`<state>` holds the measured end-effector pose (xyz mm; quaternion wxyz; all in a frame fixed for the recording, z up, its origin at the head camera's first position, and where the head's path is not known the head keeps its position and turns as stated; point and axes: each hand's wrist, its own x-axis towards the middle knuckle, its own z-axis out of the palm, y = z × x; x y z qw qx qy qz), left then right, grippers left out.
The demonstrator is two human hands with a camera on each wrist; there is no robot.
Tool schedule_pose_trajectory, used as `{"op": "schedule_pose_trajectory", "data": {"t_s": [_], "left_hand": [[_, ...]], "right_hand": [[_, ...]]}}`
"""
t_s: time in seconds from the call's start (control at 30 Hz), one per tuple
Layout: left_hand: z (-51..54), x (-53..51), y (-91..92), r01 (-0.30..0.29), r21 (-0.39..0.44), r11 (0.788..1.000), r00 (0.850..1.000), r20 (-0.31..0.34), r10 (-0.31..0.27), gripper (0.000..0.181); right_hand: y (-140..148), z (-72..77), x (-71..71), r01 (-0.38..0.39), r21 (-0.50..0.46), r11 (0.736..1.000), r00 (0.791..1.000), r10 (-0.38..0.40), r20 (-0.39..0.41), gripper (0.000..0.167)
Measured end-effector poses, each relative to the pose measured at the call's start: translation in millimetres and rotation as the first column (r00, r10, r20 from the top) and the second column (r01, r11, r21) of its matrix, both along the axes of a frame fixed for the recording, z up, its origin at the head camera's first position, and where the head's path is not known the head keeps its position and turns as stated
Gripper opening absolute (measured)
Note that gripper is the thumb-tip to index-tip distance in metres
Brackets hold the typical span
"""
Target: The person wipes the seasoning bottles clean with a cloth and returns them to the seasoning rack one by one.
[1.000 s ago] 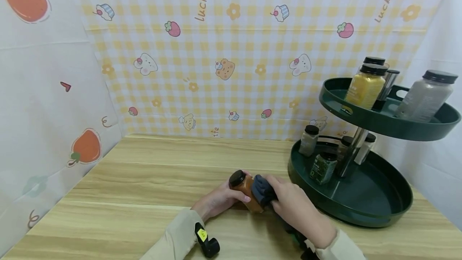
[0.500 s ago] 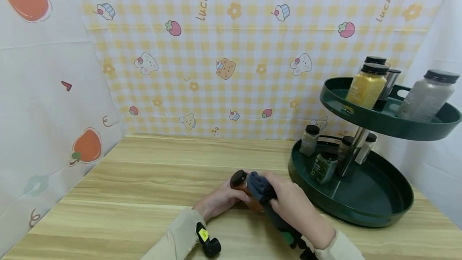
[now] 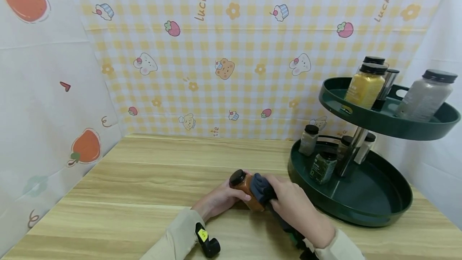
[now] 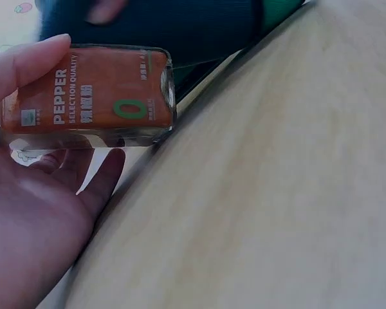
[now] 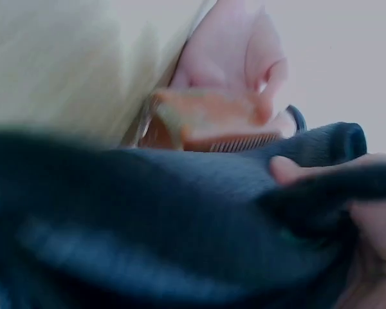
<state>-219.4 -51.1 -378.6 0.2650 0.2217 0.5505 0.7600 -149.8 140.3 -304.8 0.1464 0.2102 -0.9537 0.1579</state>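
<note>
My left hand [image 3: 220, 200] grips a glass pepper jar [image 4: 116, 90] full of orange-red powder, tilted, its black lid toward the upper left in the head view. "PEPPER" is printed on the side seen in the left wrist view. In my right hand [image 3: 297, 206] is a bunched dark blue-grey cloth [image 3: 262, 188], held against the jar's right side. The cloth hangs down toward my right forearm and fills much of the right wrist view, where it is blurred. It hides part of the jar there.
To the right stands a two-tier dark green round rack [image 3: 382, 212]. Its lower tray holds several small jars, among them a green-labelled jar [image 3: 323, 167]. On the upper tray are a yellow jar [image 3: 365, 87] and a grey-white jar [image 3: 426, 97]. Wooden tabletop [image 3: 162, 171] extends left.
The cloth slid up along the jar toward its lid, covering more of it, then came back down. The left hand keeps holding the jar in nearly the same place.
</note>
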Motion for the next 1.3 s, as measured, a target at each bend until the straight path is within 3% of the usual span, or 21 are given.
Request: {"op": "schedule_pose_trajectory", "data": {"t_s": [0.17,0.33,0.5,0.67,0.8,0.93,1.17,1.3], "left_hand": [[1.1,0.1,-0.2,0.027,-0.033,0.999,0.999,-0.036,-0.028,0.046],[2.1,1.6,0.1,0.020,-0.047,0.999,0.999,-0.029,-0.022,0.043],[1.2,0.6,1.7,0.033,-0.007,0.999,0.999,-0.035,-0.034,0.048],[-0.8,0.2,2.4,0.008,0.000,1.000,1.000,0.008,-0.008,0.052],[-1.9,0.1,1.8,-0.006,-0.009,1.000,1.000,0.017,0.006,0.054],[-1.3,0.3,1.2,0.006,-0.001,1.000,1.000,-0.001,-0.006,0.052],[-1.9,1.2,-0.7,0.015,0.000,1.000,1.000,-0.024,-0.015,0.046],[-3.1,0.9,-1.3,0.000,-0.017,1.000,1.000,-0.025,0.000,0.047]], "right_hand": [[-9,-0.3,3.6,-0.073,-0.134,0.988,0.995,0.062,-0.083,0.051],[-12,-1.4,5.4,-0.079,-0.115,0.990,0.988,0.062,-0.144,0.053],[-6,-0.2,3.1,-0.013,-0.016,1.000,0.996,0.011,-0.091,0.049],[2,-0.4,-0.7,0.060,0.118,0.991,0.998,-0.060,-0.007,0.047],[6,-1.7,-2.0,0.071,0.148,0.986,0.997,-0.076,0.031,0.039],[3,-2.1,-1.0,0.032,0.099,0.995,0.999,-0.032,0.001,0.041],[-9,0.4,4.5,-0.148,-0.066,0.987,0.985,0.141,-0.095,0.050],[-14,0.3,6.9,-0.144,-0.059,0.988,0.982,0.135,-0.131,0.054]]}}
